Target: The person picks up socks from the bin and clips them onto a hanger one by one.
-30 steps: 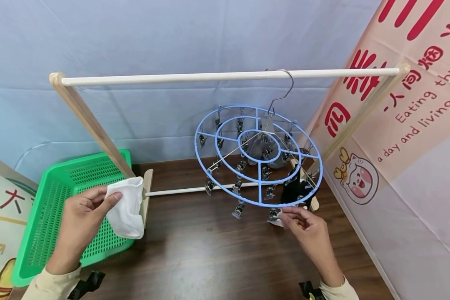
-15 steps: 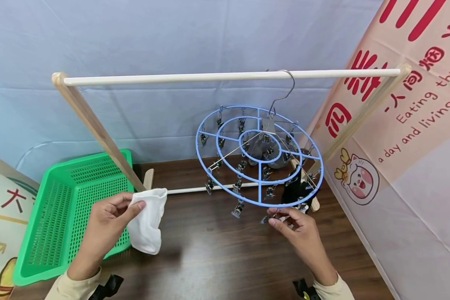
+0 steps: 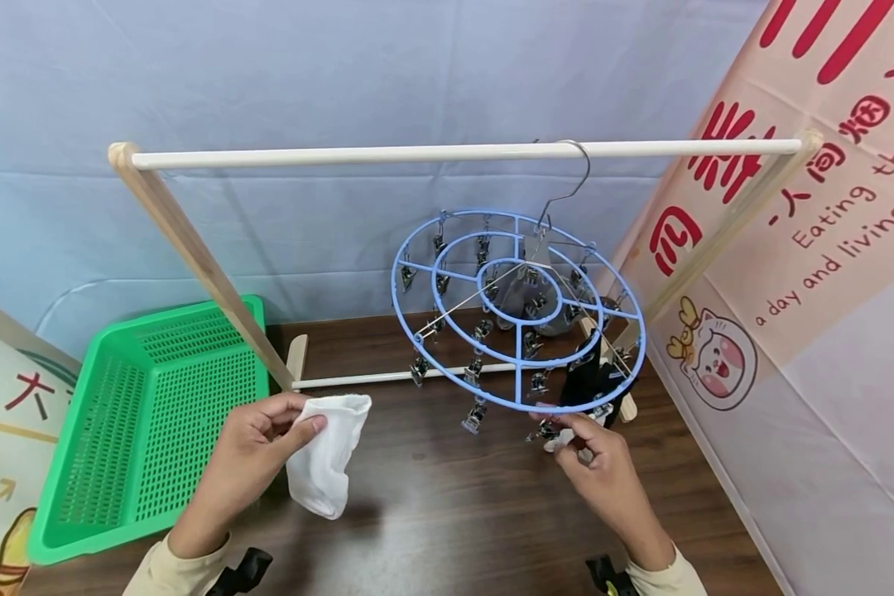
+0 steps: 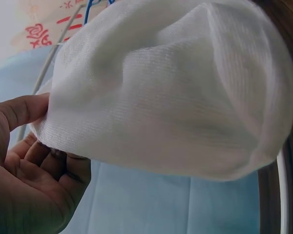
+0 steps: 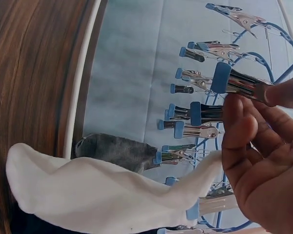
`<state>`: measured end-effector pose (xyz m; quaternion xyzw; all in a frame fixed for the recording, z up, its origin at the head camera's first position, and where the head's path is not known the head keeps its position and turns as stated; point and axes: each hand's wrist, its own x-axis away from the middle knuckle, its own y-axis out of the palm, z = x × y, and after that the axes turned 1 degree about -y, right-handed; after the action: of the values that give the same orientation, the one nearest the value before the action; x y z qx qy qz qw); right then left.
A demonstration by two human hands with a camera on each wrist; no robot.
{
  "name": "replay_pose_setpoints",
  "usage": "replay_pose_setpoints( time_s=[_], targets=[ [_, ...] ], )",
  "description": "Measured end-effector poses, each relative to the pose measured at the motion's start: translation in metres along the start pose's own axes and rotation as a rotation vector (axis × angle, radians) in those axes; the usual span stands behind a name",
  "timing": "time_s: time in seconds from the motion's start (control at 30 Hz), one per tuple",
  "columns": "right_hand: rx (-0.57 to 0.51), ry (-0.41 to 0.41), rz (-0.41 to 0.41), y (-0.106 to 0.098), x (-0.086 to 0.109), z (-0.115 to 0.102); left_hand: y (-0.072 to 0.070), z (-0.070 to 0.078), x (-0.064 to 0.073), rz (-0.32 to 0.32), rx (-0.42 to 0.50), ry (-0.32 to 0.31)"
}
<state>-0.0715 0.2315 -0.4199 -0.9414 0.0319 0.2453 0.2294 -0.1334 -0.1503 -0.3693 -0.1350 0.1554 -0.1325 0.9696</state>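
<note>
My left hand [image 3: 249, 447] pinches a white sock [image 3: 328, 455] by its edge between thumb and fingers. The sock fills much of the left wrist view, its knit cloth hanging away from the hand [image 4: 34, 180]. At the front rim of a round blue clip hanger [image 3: 517, 385], my right hand [image 3: 603, 476] pinches a metal clip [image 5: 241, 83] with blue tips. Nothing sits between that clip's tips. Another white sock [image 5: 93, 190] hangs beside the right hand, mostly hidden by it in the head view.
The hanger hooks over the white rail [image 3: 343, 156] of a wooden rack. A black cloth item [image 3: 581, 382] and a grey sock [image 5: 117, 151] hang from it, among several other clips. A green basket [image 3: 74, 488] stands at left on the dark wooden surface [image 3: 447, 530].
My left hand has carried the white sock rightward and slightly down, from over the basket toward the hanger. My right hand has shifted a little left and taken hold of a clip.
</note>
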Motion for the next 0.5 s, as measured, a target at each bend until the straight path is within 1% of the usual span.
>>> replay_pose_setpoints(
  time_s=[0.13, 0.23, 0.33, 0.4, 0.43, 0.5],
  targets=[
    [0.055, 0.065, 0.024, 0.001, -0.001, -0.005, 0.009, 0.000, 0.000, -0.055, 0.020, 0.004],
    [0.086, 0.090, 0.055, 0.003, -0.003, -0.017, 0.015, -0.001, 0.000, -0.093, 0.049, -0.004],
    [0.104, 0.071, 0.066, 0.004, -0.009, -0.031, 0.022, -0.002, -0.001, -0.132, 0.079, 0.000],
    [0.107, 0.049, 0.073, 0.004, -0.011, -0.037, 0.027, -0.002, -0.002, -0.158, 0.099, 0.010],
    [0.111, 0.038, 0.076, 0.004, -0.012, -0.038, 0.030, -0.001, -0.003, -0.170, 0.107, 0.017],
    [0.117, 0.031, 0.082, 0.004, -0.011, -0.032, 0.034, -0.001, -0.004, -0.191, 0.122, 0.020]
  ],
)
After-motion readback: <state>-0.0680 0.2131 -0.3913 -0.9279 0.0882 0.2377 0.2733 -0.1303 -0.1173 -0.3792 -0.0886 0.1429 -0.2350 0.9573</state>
